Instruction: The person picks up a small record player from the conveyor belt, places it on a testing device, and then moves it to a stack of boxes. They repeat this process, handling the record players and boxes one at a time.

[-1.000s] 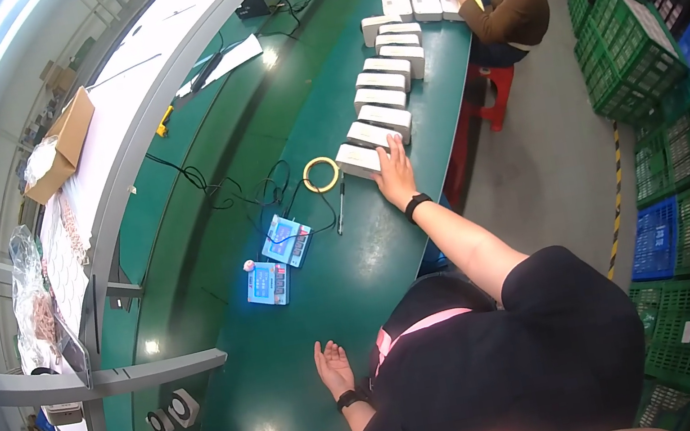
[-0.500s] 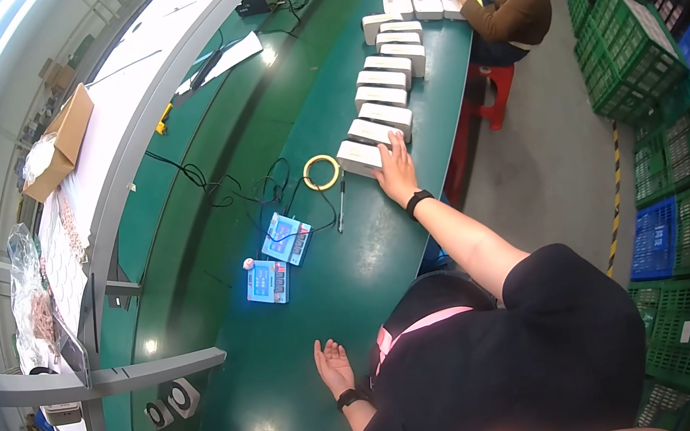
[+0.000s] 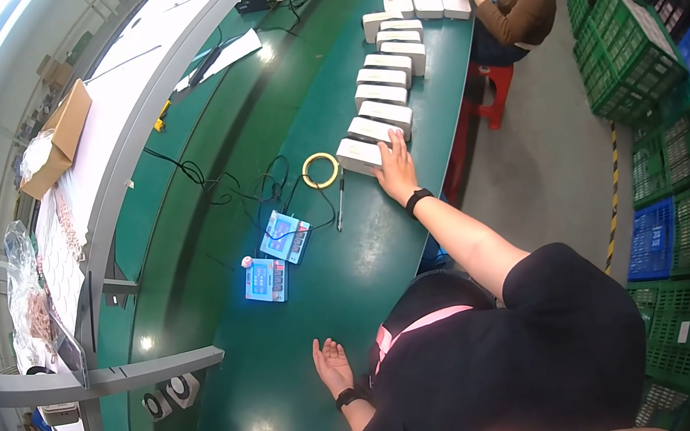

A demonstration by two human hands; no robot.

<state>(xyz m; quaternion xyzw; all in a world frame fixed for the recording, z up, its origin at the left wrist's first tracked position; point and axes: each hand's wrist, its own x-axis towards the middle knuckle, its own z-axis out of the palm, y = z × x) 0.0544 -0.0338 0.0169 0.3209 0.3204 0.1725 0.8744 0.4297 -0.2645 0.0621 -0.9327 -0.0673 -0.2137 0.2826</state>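
My right hand point(image 3: 395, 170) is at the right end of the nearest white box point(image 3: 359, 154). Its thumb lies on the near side and its fingers reach over the top, gripping the box, which rests on the green table point(image 3: 323, 301). Behind that box, more white boxes point(image 3: 382, 78) stand in a row leading away along the table. My left hand point(image 3: 332, 367) is held near the table's close edge, palm up, with fingers apart and loosely bent, holding nothing.
Two blue-lit devices with screens point(image 3: 265, 280), black cables point(image 3: 271, 184), a yellow tape roll point(image 3: 321, 170) and a pen point(image 3: 341, 202) lie left of the boxes. A co-worker point(image 3: 518, 4) sits at the far right. Green crates point(image 3: 620, 32) line the aisle.
The co-worker's hands have drawn back from the far white boxes and come closer together. Both of my hands and the row of boxes stay where they were.
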